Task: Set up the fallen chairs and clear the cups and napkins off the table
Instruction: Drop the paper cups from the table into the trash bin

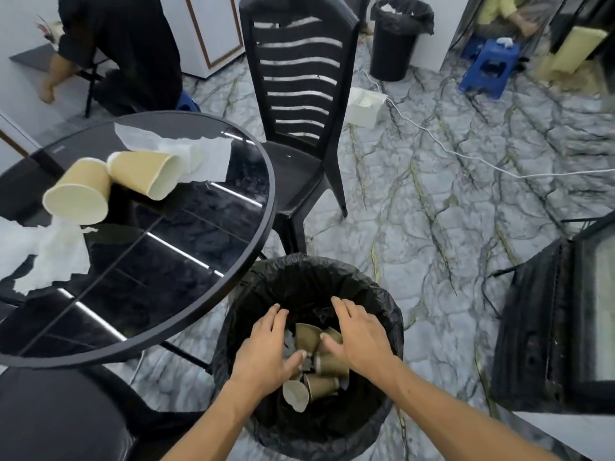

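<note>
Both hands hover over a black-bagged trash bin (pixel 392 314) at the bottom centre. My left hand (pixel 266 351) and my right hand (pixel 359 337) have their fingers spread and hold nothing. Several tan paper cups (pixel 327 364) lie inside the bin below them. On the round black glass table (pixel 199 261) at left lie two tipped tan cups (pixel 80 197) (pixel 146 174) and crumpled white napkins (pixel 186 151) (pixel 50 257). A black slatted chair (pixel 299 94) stands upright behind the table.
A second bagged bin (pixel 396 41) stands at the back. A white box (pixel 364 106) and a white cable (pixel 466 154) lie on the marbled floor. A blue stool (pixel 489 68) is far right, a person in black crouches far left, and a dark cabinet (pixel 552 327) is at right.
</note>
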Demonstrator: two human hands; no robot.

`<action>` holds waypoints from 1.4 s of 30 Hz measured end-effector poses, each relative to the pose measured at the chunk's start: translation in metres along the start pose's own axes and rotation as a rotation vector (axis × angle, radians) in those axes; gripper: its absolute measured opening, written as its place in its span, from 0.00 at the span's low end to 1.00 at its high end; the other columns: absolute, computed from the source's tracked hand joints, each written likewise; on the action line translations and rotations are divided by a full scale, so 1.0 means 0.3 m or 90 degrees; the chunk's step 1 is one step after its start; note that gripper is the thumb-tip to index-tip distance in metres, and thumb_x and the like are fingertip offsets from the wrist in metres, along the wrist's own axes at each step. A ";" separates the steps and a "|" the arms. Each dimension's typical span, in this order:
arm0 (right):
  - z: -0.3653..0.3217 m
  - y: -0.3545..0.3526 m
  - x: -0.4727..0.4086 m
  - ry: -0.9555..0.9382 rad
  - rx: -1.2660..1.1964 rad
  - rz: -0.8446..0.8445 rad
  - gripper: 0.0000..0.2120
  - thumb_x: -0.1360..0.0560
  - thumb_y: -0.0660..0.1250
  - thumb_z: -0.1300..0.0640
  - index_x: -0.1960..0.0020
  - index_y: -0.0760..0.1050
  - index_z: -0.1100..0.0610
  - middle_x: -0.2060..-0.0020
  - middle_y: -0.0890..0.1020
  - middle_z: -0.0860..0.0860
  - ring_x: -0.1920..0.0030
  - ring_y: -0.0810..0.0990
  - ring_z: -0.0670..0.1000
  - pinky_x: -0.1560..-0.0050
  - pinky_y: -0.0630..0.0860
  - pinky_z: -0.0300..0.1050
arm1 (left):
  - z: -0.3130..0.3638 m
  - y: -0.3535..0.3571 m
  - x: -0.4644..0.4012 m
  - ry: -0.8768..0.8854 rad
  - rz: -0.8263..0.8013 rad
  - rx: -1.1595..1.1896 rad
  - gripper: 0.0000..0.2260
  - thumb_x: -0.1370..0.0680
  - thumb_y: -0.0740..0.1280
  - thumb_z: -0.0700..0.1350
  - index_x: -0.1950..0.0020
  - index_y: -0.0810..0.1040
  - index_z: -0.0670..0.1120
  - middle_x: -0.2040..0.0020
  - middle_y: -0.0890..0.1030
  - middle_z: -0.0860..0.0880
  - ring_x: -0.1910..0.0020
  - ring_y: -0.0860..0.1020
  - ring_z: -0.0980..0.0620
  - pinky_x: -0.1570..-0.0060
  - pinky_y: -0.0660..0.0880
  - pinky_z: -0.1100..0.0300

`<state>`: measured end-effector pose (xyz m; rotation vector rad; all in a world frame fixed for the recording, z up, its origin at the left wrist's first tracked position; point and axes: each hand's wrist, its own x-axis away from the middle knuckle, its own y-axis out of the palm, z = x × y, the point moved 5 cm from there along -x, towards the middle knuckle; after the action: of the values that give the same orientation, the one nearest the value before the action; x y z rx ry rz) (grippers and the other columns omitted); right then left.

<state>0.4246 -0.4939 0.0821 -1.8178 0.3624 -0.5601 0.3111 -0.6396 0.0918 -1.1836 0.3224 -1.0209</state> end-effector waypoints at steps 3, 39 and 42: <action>-0.009 -0.114 -0.019 -0.006 -0.003 0.009 0.37 0.23 0.59 0.38 0.22 0.56 0.56 0.27 0.68 0.54 0.30 0.70 0.56 0.35 0.71 0.52 | 0.050 -0.088 0.012 0.015 0.024 0.007 0.38 0.24 0.64 0.63 0.20 0.53 0.49 0.18 0.50 0.52 0.21 0.54 0.51 0.31 0.70 0.55; -0.782 -0.688 -0.517 -0.227 0.046 0.105 0.30 0.23 0.57 0.37 0.28 0.61 0.54 0.34 0.72 0.50 0.38 0.73 0.54 0.40 0.74 0.51 | -0.378 -0.944 0.034 -0.062 0.247 0.013 0.35 0.22 0.62 0.62 0.20 0.55 0.48 0.19 0.53 0.52 0.21 0.52 0.54 0.25 0.59 0.59; -0.814 -0.662 -0.557 -0.230 0.047 0.096 0.30 0.23 0.56 0.37 0.28 0.61 0.54 0.35 0.72 0.50 0.38 0.73 0.54 0.41 0.74 0.50 | -0.415 -0.956 0.009 -0.058 0.256 0.014 0.35 0.22 0.62 0.62 0.20 0.56 0.48 0.19 0.54 0.51 0.21 0.54 0.53 0.26 0.61 0.58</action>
<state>0.1454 -0.5434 0.2979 -1.7600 0.2265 -0.1333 0.0875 -0.7222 0.2941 -1.0864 0.4555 -0.6169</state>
